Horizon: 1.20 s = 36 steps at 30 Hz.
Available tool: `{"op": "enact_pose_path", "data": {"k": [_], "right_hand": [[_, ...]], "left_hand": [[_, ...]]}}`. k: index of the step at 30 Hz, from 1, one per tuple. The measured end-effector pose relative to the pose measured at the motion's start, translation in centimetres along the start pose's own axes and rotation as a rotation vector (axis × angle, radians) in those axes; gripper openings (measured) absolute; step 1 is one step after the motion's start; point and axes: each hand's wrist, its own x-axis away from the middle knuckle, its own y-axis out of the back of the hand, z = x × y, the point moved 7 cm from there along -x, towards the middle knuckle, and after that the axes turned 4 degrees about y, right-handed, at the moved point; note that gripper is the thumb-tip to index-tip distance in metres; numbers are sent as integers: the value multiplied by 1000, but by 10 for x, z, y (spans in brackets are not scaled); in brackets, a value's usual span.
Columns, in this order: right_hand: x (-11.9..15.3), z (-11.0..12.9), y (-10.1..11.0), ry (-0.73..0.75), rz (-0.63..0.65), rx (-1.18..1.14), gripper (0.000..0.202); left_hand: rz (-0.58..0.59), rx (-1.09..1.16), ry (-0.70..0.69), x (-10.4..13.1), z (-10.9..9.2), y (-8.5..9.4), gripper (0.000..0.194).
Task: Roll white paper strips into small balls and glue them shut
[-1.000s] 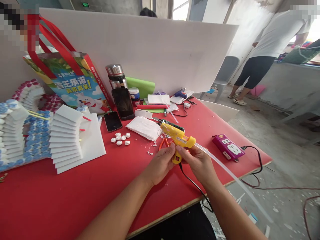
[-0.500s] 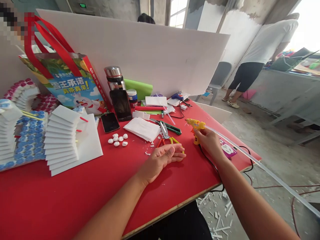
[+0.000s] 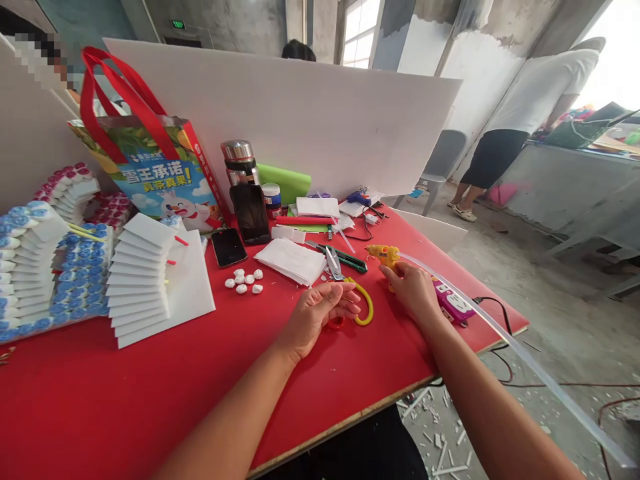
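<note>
My right hand [image 3: 413, 287] grips a yellow hot glue gun [image 3: 384, 256] just above the tabletop, its nozzle pointing left. A long clear glue stick [image 3: 525, 348] runs out of its back, over my right forearm and past the table edge. My left hand [image 3: 323, 312] hovers by the scissors [image 3: 370, 310], with its fingers loosely curled and no object visible in it. The scissors have red and yellow handles, and my left fingers partly hide them. Beyond them lies a green utility knife [image 3: 350, 260]. Several small white balls [image 3: 241, 289] sit to the left.
A stack of white tissues [image 3: 291, 260] lies mid-table near two phones [image 3: 229, 248]. Fanned white boards [image 3: 140, 287] and blue-and-white rolled pieces [image 3: 83, 280] fill the left. Further back stand a thermos [image 3: 239, 160] and a shopping bag [image 3: 160, 173]. A purple power strip [image 3: 453, 303] sits at right.
My left fingers have curled in from a flatter, palm-up pose, showing more of the scissors' yellow handle. The right hand keeps the glue gun, shifted slightly. The camera view has turned a little left.
</note>
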Motion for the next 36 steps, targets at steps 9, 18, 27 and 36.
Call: {"op": "enact_pose_path", "data": {"k": [9, 18, 27, 36], "right_hand": [[24, 5, 9, 110, 88, 207, 43], [104, 66, 39, 463, -89, 164, 44], [62, 147, -5, 441, 214, 202, 25], [57, 127, -33, 345, 304, 387, 30]], "left_hand": [[-410, -117, -126, 4, -16, 35, 38], [-730, -147, -344, 18, -58, 66, 54], [-782, -839, -405, 33, -81, 88, 35], [-487, -1238, -299, 26, -61, 99, 27]]}}
